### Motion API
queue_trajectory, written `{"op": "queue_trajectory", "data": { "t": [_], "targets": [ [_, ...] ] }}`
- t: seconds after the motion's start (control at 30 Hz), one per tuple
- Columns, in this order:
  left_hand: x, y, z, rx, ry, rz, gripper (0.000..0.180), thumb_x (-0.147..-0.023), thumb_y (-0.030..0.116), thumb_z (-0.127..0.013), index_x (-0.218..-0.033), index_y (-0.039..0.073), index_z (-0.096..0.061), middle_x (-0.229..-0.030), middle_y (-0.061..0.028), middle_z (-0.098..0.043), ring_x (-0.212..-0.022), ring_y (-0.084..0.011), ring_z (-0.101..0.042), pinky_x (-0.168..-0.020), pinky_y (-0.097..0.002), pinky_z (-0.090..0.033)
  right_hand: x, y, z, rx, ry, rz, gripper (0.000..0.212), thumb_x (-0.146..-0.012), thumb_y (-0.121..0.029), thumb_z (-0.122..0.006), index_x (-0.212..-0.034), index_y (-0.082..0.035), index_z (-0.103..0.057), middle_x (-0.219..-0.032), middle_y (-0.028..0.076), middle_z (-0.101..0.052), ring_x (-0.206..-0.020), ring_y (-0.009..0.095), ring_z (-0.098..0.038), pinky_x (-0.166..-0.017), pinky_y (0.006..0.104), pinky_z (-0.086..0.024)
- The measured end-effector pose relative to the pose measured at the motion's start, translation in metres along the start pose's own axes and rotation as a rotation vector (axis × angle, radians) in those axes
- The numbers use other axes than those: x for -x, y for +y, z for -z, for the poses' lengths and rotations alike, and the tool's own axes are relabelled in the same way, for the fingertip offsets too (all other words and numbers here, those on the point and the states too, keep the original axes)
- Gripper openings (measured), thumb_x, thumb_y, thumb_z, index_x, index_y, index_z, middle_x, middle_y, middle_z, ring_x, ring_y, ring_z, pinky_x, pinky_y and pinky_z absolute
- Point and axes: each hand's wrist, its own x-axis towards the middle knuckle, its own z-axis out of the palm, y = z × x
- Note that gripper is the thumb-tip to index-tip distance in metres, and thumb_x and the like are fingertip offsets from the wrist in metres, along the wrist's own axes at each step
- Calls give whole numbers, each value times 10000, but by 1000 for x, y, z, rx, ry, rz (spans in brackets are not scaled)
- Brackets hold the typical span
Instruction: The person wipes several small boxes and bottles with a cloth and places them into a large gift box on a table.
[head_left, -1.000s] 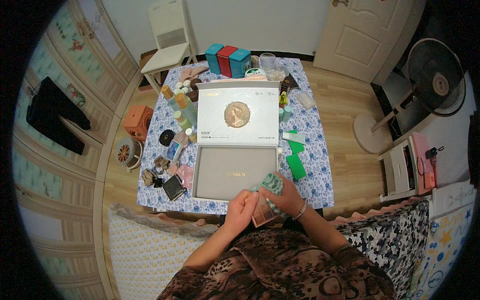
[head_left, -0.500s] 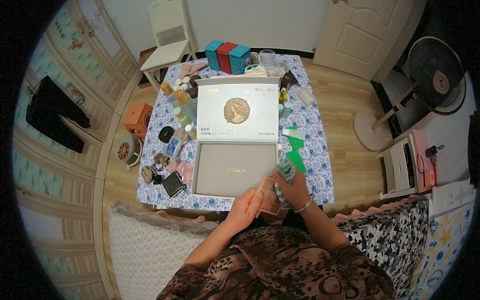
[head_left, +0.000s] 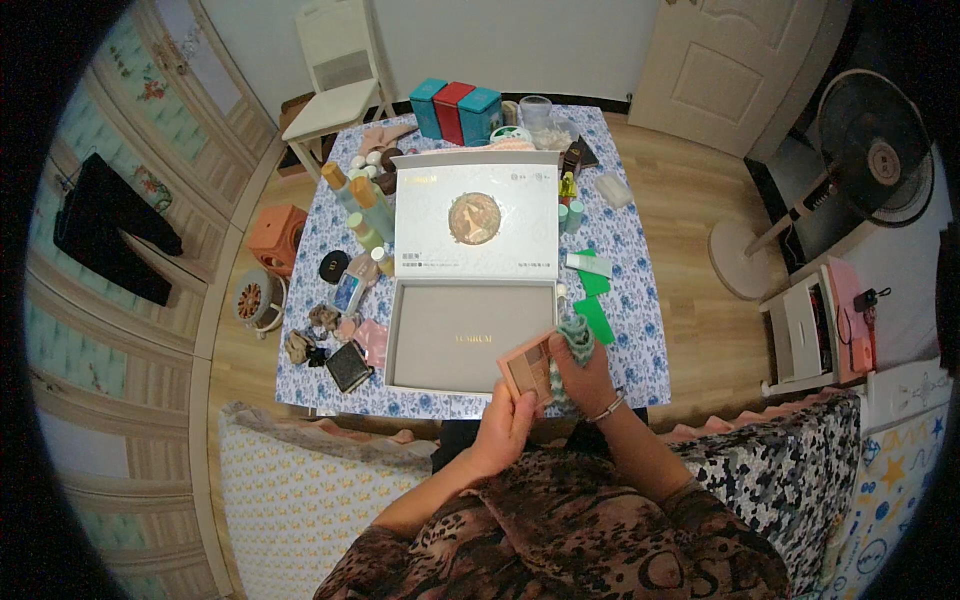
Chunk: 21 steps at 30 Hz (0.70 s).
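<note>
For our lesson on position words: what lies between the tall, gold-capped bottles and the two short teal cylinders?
The raised white rectangular box lid, with a round bronze-gold emblem, stands between them in the head view.

The wide head view looks down over the table (head_left: 630, 245).

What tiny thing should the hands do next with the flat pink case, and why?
Maybe rub the green cloth gently across the flat pink case: the left hand grips the case by its lower end, and the right hand holds the cloth bunched right beside it, so a short wipe looks like the easiest move.
</note>
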Motion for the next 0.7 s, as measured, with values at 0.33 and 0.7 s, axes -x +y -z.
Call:
{"op": "queue_trajectory", "data": {
  "t": [0.33,0.7],
  "targets": [
    [-13,23,28,-655,-13,-281,201,-819,204,-515,-910,36,-455,-655,-144,-530,-561,-324,-522,-477,-378,-410,-4,-12,28,313,-109,428,353,-726,-277,-659,-972,-64,-523,-876,92,-579,-784,204,-578,-676,286,-459],
    [-14,28,31,-536,65,-323,223,-756,226,-610,-851,48,-515,-636,-111,-539,-534,-267,-533,-460,-331,-409,6,9,20,94,-169,313,316,-658,-187,-728,-880,-64,-539,-810,61,-574,-746,156,-567,-637,286,-459]
  ]
}}
